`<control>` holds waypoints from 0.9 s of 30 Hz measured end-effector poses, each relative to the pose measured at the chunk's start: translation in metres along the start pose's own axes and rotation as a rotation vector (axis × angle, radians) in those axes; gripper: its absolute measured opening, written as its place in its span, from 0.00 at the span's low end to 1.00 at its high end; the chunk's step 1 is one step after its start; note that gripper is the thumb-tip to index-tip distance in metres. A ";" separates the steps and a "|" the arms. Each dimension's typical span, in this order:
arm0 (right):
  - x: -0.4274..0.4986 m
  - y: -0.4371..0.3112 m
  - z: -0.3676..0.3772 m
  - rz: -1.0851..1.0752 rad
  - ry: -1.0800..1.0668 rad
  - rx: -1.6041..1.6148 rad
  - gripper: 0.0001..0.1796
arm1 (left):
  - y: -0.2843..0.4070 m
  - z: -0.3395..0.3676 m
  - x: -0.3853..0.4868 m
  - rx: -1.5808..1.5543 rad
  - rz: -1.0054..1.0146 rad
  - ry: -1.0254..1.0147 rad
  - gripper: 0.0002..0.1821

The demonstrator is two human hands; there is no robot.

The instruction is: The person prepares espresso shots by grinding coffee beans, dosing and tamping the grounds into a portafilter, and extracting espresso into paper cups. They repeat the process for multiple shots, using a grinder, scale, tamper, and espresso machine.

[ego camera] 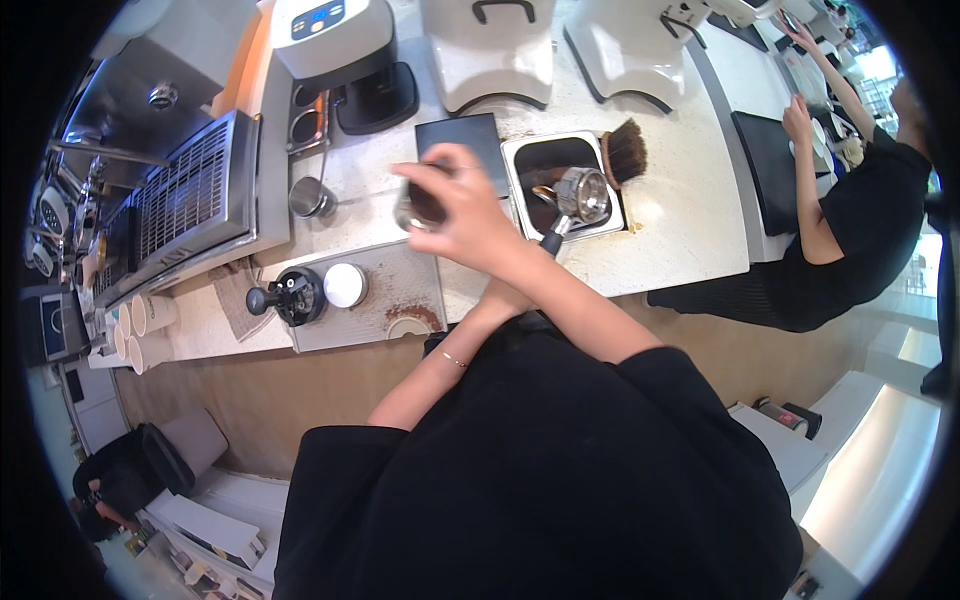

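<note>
My forearms cross. My right hand [469,206] grips a small cup [424,206] with dark contents, blurred, beside a dark flat plate [457,139]. Beneath my right forearm, my left hand [510,298] is mostly hidden; it appears to hold the black handle of a portafilter [583,195]. The portafilter's metal basket hangs over a white-rimmed bin [517,176] holding brown grounds. A round dark-bristled brush [626,152] lies at the bin's right edge. Left of my hands stand a metal cup [312,198], a white round lid or puck [346,285] and a black-handled tool [289,296].
White machines [487,60] line the counter's back, beside a scale-like or dispensing machine with a display [322,22]. A steel espresso machine [195,172] and paper cups [150,315] stand left. A grey mat [397,300] bears spilled grounds. A co-worker [847,225] stands right; another person sits lower left.
</note>
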State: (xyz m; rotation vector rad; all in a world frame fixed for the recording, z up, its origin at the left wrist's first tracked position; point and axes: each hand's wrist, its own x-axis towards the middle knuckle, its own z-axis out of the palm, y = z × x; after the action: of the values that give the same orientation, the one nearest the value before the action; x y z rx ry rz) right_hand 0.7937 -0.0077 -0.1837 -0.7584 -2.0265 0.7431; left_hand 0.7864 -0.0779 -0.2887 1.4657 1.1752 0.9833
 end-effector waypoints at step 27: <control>-0.135 0.091 -0.127 0.683 0.376 0.530 0.63 | 0.107 -0.069 0.056 1.284 0.331 -0.079 0.16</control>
State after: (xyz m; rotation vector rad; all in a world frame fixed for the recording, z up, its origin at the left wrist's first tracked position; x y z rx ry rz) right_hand 0.9872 -0.0192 -0.2547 -1.1688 -1.1353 1.3350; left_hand 0.7520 -0.0155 -0.1696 2.7192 1.6253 0.2653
